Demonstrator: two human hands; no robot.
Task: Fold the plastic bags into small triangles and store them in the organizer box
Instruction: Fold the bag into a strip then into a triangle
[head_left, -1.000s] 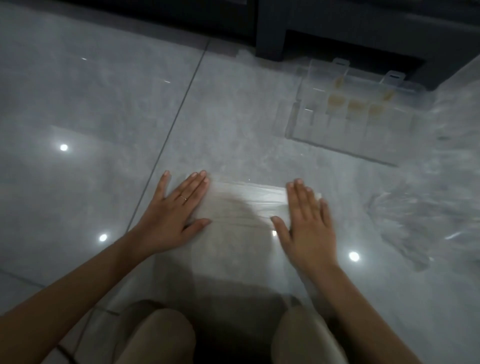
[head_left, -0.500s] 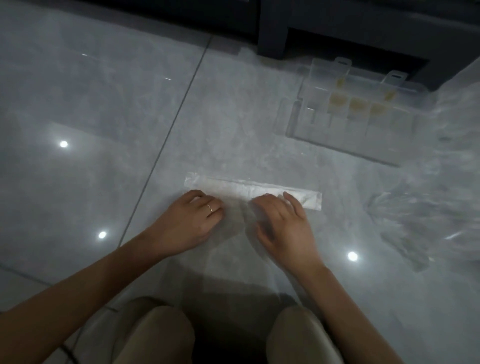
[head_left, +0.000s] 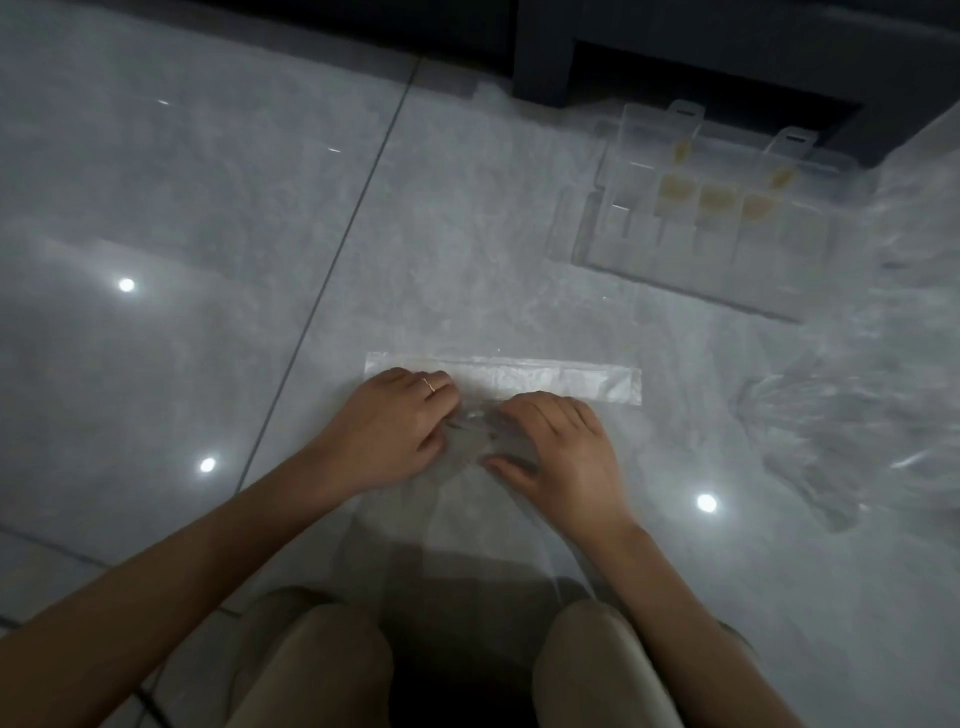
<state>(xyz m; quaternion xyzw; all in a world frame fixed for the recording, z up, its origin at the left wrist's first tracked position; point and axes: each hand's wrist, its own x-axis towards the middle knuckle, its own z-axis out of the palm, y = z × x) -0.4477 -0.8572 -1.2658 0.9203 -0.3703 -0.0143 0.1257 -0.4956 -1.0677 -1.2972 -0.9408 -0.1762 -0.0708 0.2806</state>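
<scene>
Left grip (head_left: 395, 428) and right grip (head_left: 563, 452), fingers curled, pinch the folded clear plastic bag (head_left: 545, 382) on the tiled floor (head_left: 208, 208).

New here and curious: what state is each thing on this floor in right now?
bag: spread out, far edge folded into a strip, middle gathered.
left hand: fingers curled, pinching the bag.
right hand: fingers curled, pinching the bag.
box: open, several compartments holding yellowish pieces.
spare bags: loose, crumpled heap.
</scene>
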